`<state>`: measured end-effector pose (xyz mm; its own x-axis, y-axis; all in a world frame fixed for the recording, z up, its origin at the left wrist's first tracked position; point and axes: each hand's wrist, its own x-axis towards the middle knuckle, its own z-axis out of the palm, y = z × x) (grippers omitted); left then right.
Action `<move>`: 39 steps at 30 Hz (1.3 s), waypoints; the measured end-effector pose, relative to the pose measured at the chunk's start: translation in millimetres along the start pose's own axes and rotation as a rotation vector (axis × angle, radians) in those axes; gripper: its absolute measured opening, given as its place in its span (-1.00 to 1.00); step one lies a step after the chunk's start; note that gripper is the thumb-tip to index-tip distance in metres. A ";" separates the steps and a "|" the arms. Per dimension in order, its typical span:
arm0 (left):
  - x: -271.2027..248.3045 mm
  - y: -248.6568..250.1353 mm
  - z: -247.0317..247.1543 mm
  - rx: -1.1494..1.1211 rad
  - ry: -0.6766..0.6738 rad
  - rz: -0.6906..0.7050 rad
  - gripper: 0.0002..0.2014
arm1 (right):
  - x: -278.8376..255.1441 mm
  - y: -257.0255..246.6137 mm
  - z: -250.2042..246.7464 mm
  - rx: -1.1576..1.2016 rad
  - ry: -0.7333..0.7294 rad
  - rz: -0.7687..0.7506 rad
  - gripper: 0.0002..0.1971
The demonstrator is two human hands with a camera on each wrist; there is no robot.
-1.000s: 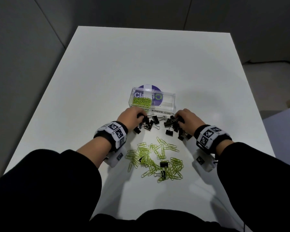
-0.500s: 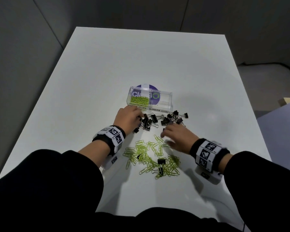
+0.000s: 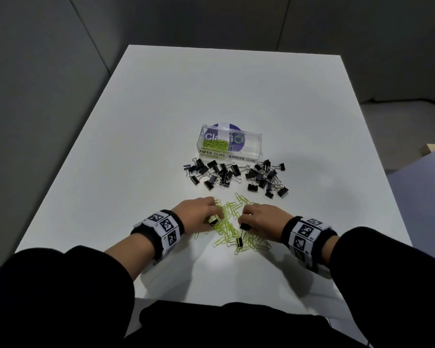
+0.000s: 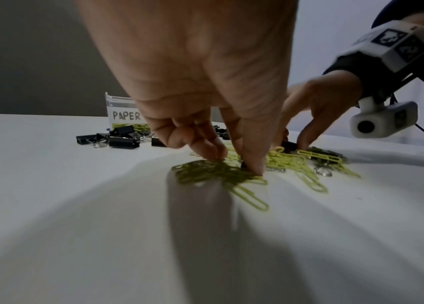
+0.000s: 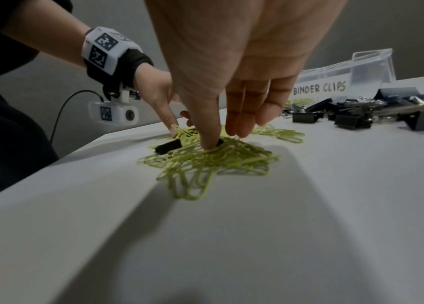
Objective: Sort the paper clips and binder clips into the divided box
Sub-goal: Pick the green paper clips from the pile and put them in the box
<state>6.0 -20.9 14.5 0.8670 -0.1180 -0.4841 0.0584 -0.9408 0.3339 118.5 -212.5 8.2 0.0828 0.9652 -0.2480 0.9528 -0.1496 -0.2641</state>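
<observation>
Head view looks forward and steeply down from above the worktop [image 3: 236, 96], taking in both forearms and the far wall. Left wrist view sits low, just above the surface, facing along the left hand [image 4: 205, 72] toward the divided box [image 4: 121, 111]; right wrist view sits equally low and close, facing along the right hand [image 5: 244, 61]. All three views share the paper clips [image 3: 232, 228] pile, and each wrist view shows the opposite wrist's camera.

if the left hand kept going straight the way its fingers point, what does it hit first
The left hand points down into the green paper clips, fingertips seemingly already on them, with the white table directly beneath.
</observation>
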 end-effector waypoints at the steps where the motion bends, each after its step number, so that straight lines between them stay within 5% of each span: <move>1: 0.1 1.9 1.4 0.005 0.010 0.008 -0.60 | -0.3 0.0 -1.6 0.014 -0.032 0.026 -0.74; 10: 2.1 8.8 7.6 0.027 0.072 0.009 -0.74 | -8.4 7.4 -14.7 0.175 -0.091 0.223 -0.90; 16: 4.1 10.4 5.7 0.010 0.131 0.001 -0.87 | -11.0 11.5 -18.9 0.239 -0.075 0.308 -0.79; 21: 2.6 14.1 -2.6 -0.070 0.158 -0.010 -0.71 | -12.2 15.6 -23.5 0.306 -0.029 0.326 -0.80; 26: 4.6 22.0 -4.9 -0.058 0.191 -0.031 -0.85 | -12.3 -3.1 -23.2 0.298 -0.150 0.269 -0.75; 29: 4.9 39.6 2.1 -0.010 0.141 0.052 -0.84 | -12.2 -11.5 -14.7 0.085 -0.197 0.209 -0.73; 32: 9.0 54.8 16.3 0.076 0.071 0.155 -0.64 | -15.4 -6.5 -9.1 0.109 -0.160 0.203 -0.78; 35: 17.5 58.9 25.1 0.182 0.035 0.196 -0.53 | -18.5 3.8 -6.7 0.074 -0.120 0.294 -0.77; 39: 21.7 58.1 27.2 0.185 0.113 0.217 -0.66 | -21.3 22.8 -0.4 0.104 -0.038 0.506 -0.82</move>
<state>14.7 -86.7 1.4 0.8995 -0.2961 -0.3213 -0.2161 -0.9406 0.2619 138.5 -236.5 7.8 0.5128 0.7584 -0.4023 0.7621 -0.6179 -0.1935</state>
